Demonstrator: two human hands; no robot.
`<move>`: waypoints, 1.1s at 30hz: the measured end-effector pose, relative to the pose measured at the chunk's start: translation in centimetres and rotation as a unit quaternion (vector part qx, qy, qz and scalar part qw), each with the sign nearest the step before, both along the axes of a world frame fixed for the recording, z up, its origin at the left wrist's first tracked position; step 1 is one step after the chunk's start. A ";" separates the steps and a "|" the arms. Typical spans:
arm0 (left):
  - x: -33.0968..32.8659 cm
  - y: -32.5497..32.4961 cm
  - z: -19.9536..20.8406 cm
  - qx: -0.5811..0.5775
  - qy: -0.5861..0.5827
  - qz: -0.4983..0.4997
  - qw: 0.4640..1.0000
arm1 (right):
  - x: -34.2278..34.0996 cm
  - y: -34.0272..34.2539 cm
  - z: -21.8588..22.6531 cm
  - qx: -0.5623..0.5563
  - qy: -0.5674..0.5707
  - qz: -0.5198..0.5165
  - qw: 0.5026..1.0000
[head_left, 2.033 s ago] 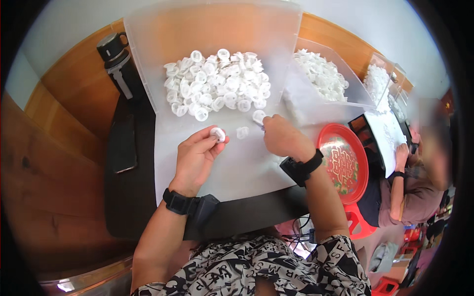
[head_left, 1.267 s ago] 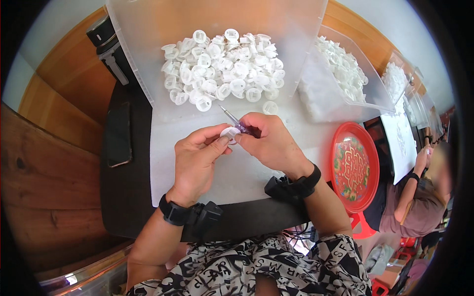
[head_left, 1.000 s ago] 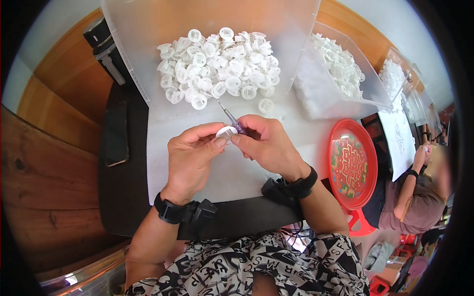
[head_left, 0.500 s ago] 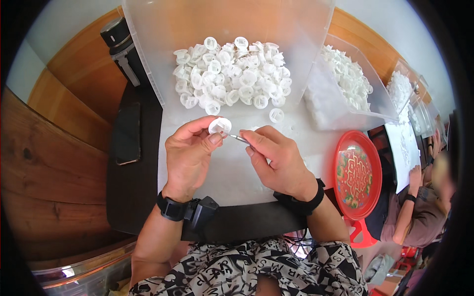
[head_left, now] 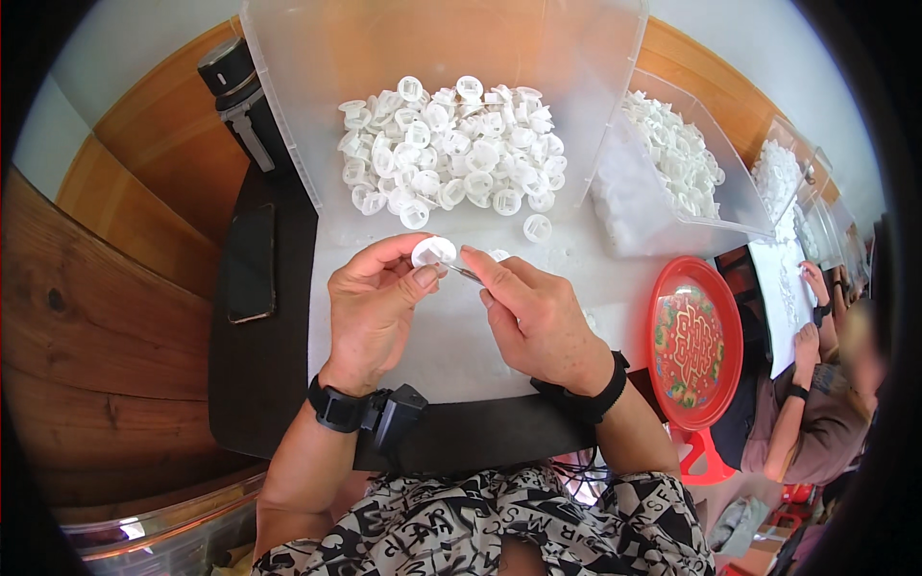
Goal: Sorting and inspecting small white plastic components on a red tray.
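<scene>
Pinched between thumb and fingers of my left hand (head_left: 376, 298) is a round white plastic part (head_left: 433, 252), its face tilted up toward me. My right hand (head_left: 538, 312) grips a slim metal tool (head_left: 465, 273), a small blade or pick by its look; the exact kind is hard to make out. Its tip meets the lower right edge of the part. Beyond my hands lies a heap of similar white plastic parts (head_left: 451, 149) in a clear bin laid on its side. One loose white part (head_left: 537, 228) rests just in front of the heap.
A clear tub (head_left: 663, 163) of white parts stands at the right, beside a red patterned tray (head_left: 695, 341). On the dark table's left are a phone (head_left: 253, 262) and a black flask (head_left: 248, 106). A co-worker (head_left: 816, 403) sits at the far right near a white sheet.
The white part and both hands have shifted very slightly right and down in view. At the far right, the co-worker's hand has come forward over the white sheet.
</scene>
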State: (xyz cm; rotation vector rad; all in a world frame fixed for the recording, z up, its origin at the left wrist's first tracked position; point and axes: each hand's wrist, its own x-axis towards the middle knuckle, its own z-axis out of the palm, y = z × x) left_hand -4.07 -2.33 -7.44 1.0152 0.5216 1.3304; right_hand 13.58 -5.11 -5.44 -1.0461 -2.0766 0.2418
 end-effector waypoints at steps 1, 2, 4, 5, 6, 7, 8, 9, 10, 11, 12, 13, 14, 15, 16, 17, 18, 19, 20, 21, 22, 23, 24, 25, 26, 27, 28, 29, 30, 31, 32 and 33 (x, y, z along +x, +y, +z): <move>0.1 0.0 0.0 -0.015 -0.004 0.003 1.000 | 0.0 0.0 0.0 0.000 0.000 0.000 1.000; 0.3 0.0 0.0 -0.029 -0.009 0.006 1.000 | 0.0 0.0 0.0 0.004 0.002 -0.003 1.000; 0.4 -0.2 0.1 -0.036 -0.013 0.006 0.999 | -0.1 0.0 -0.1 0.008 0.005 -0.006 1.000; 0.5 -0.3 0.2 -0.043 -0.016 0.007 0.999 | -0.1 0.0 -0.1 0.011 0.002 -0.008 1.000; 0.4 -0.2 0.1 -0.043 -0.016 0.007 0.999 | -0.1 0.0 -0.1 0.014 -0.002 -0.009 1.000; 0.4 -0.2 0.0 -0.041 -0.020 0.007 0.999 | -0.1 -0.1 0.0 0.015 -0.002 -0.009 1.000; 0.3 -0.2 -0.1 -0.039 -0.024 0.007 0.999 | -0.1 -0.2 0.0 0.009 -0.003 -0.003 1.000; 0.3 -0.2 0.0 -0.039 -0.024 0.007 0.999 | -0.1 -0.2 0.0 0.002 -0.003 0.003 1.000; 0.4 -0.2 0.0 -0.041 -0.025 0.006 0.999 | 0.0 -0.2 0.0 0.002 -0.004 0.003 1.000; 0.4 -0.2 0.0 -0.043 -0.025 0.005 0.999 | -0.1 -0.2 0.0 0.003 -0.011 -0.001 1.000; 0.4 -0.2 0.0 -0.043 -0.025 0.005 0.999 | -0.1 -0.2 -0.1 0.003 -0.018 -0.006 1.000; 0.4 -0.2 0.1 -0.041 -0.024 0.004 0.999 | -0.1 -0.2 -0.1 0.003 -0.019 -0.006 1.000; 0.5 -0.2 0.1 -0.040 -0.022 0.003 0.999 | -0.1 -0.2 0.0 0.007 -0.021 -0.009 1.000; 0.5 -0.2 0.0 -0.040 -0.023 0.003 0.999 | -0.1 -0.2 0.0 0.011 -0.023 -0.012 1.000; 0.4 -0.2 -0.1 -0.038 -0.026 -0.001 0.999 | -0.1 -0.2 0.0 0.011 -0.023 -0.013 1.000; 0.4 -0.2 -0.1 -0.037 -0.029 -0.004 0.999 | -0.1 -0.2 0.0 0.012 -0.026 -0.014 0.999; 0.4 -0.2 -0.1 -0.036 -0.029 -0.004 0.999 | -0.1 -0.2 0.0 0.013 -0.029 -0.016 0.999; 0.4 -0.2 -0.1 -0.039 -0.027 -0.007 0.999 | -0.1 -0.2 0.0 0.013 -0.029 -0.016 0.999; 0.4 -0.2 0.0 -0.042 -0.025 -0.009 0.999 | -0.1 -0.2 0.0 0.009 -0.033 -0.015 0.999; 0.5 -0.2 0.0 -0.042 -0.025 -0.009 0.999 | -0.1 -0.2 0.0 0.004 -0.038 -0.015 0.999; 0.5 -0.3 0.1 -0.044 -0.022 -0.010 0.999 | 0.0 -0.2 0.0 0.005 -0.038 -0.016 0.999; 0.6 -0.3 0.1 -0.047 -0.019 -0.010 0.999 | 0.0 -0.2 0.1 0.006 -0.043 -0.015 0.999; 0.6 -0.3 0.1 -0.047 -0.019 -0.011 0.999 | 0.0 -0.2 0.1 0.007 -0.047 -0.014 0.999; 0.6 -0.4 0.1 -0.041 -0.020 -0.011 0.999 | 0.1 -0.3 0.2 0.007 -0.047 -0.014 0.999; 0.6 -0.4 0.1 -0.035 -0.022 -0.011 0.999 | 0.1 -0.3 0.2 0.005 -0.052 -0.013 0.999; 0.6 -0.4 0.1 -0.035 -0.022 -0.011 0.999 | 0.1 -0.3 0.2 0.004 -0.057 -0.013 0.998; 0.6 -0.4 0.0 -0.031 -0.017 -0.008 0.999 | 0.1 -0.3 0.3 0.003 -0.057 -0.013 0.998; 0.6 -0.4 0.0 -0.027 -0.012 -0.005 1.000 | 0.1 -0.3 0.2 -0.002 -0.058 -0.014 0.998; 0.6 -0.4 -0.1 -0.027 -0.013 -0.005 1.000 | 0.1 -0.3 0.2 -0.008 -0.058 -0.015 0.998; 0.6 -0.4 -0.2 -0.019 -0.003 -0.004 1.000 | 0.1 -0.3 0.2 -0.008 -0.058 -0.014 0.998; 0.5 -0.4 -0.3 -0.011 0.006 -0.003 1.000 | 0.1 -0.3 0.2 -0.015 -0.056 -0.013 0.998; 0.5 -0.4 -0.4 -0.008 0.010 -0.003 1.000 | 0.1 -0.3 0.2 -0.023 -0.054 -0.011 0.998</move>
